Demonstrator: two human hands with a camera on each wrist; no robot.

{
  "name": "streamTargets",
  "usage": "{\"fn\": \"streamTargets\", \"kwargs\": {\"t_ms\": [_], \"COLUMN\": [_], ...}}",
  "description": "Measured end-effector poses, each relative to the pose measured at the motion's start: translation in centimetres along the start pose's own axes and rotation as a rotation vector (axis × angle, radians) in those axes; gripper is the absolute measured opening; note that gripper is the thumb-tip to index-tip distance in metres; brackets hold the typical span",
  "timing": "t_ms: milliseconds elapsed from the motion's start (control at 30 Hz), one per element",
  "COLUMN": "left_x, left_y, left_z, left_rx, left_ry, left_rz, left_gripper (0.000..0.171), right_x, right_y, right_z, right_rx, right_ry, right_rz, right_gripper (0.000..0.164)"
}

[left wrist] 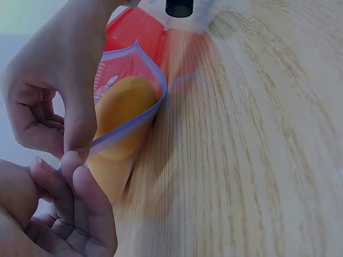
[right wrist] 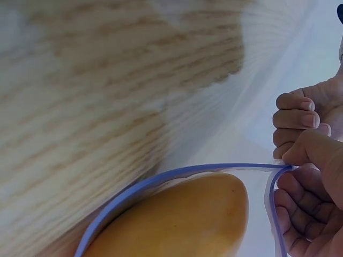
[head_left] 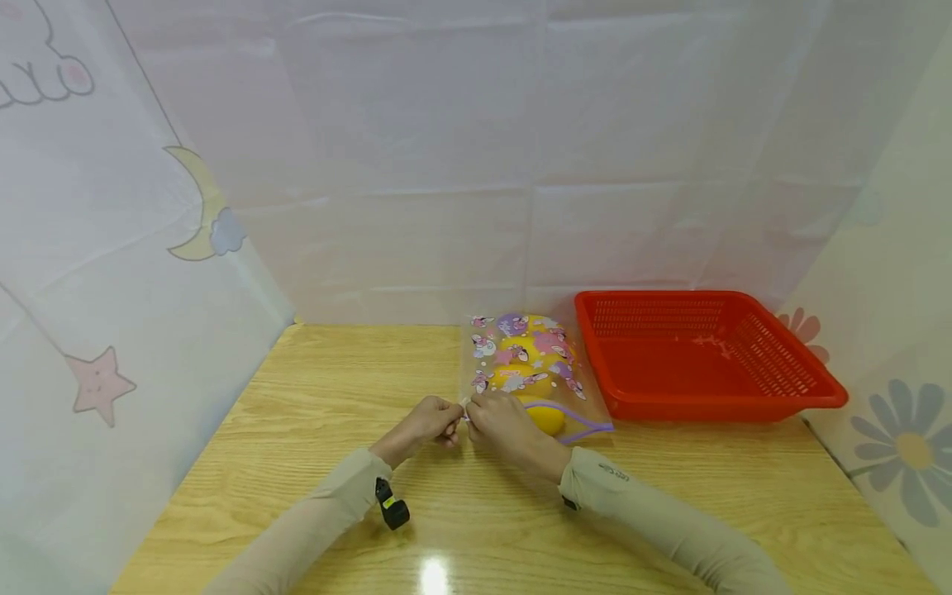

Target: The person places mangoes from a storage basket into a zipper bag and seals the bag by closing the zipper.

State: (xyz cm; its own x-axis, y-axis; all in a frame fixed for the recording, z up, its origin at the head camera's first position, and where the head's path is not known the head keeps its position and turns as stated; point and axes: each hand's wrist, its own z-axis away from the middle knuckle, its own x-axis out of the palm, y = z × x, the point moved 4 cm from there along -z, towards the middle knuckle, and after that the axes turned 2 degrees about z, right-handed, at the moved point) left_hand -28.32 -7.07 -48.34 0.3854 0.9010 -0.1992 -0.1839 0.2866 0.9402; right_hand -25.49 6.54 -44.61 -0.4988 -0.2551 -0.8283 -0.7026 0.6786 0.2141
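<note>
A clear zip bag [head_left: 482, 357] printed with pink and purple figures lies on the table, its purple zip strip [right wrist: 161, 175] towards me. Several yellow, mango-like fruits [head_left: 548, 420] are inside. My left hand [head_left: 431, 421] pinches the left corner of the bag's mouth between thumb and forefinger. Close beside it, my right hand [head_left: 508, 428] pinches the zip strip near that same corner. Towards the right the mouth gapes, and the two strips stand apart around a fruit [left wrist: 128, 99]. The pinched bit of strip is mostly hidden by the fingertips.
A red plastic basket [head_left: 714, 408] with slotted sides stands right of the bag at the back of the wooden table [head_left: 335, 372]. Behind the table hangs a pale sheet [head_left: 416, 165]. Printed sheets flank both sides.
</note>
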Motion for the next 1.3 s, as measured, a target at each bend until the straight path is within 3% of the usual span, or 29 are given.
{"fn": "streamTargets", "kwargs": {"t_ms": [400,633,833,1033,1300], "left_x": [-0.4,-0.6,-0.6,-0.8,-0.9], "left_y": [0.3,0.5,0.8,0.7,1.0], "left_z": [0.0,0.0,-0.1,-0.4,-0.5], "left_rx": [0.032,0.025,0.037,0.038,0.052], "left_ry": [0.007,0.026,0.041,0.047,0.039], "left_rz": [-0.014,-0.014,-0.017,-0.002,0.046], "left_gripper": [0.039,0.039,0.039,0.040,0.039], "right_x": [-0.4,-0.5,-0.6,-1.0,-1.3], "right_y": [0.6,1.3,1.8,2.2,3.1], "right_z": [0.3,0.5,0.9,1.1,1.8], "right_rx": [0.035,0.038,0.059,0.025,0.033], "right_ry": [-0.066,-0.043,-0.066,-0.014,-0.007], "right_rz": [-0.070,-0.076,-0.064,-0.030,-0.082], "right_gripper": [0.021,0.015,0.021,0.024,0.022]}}
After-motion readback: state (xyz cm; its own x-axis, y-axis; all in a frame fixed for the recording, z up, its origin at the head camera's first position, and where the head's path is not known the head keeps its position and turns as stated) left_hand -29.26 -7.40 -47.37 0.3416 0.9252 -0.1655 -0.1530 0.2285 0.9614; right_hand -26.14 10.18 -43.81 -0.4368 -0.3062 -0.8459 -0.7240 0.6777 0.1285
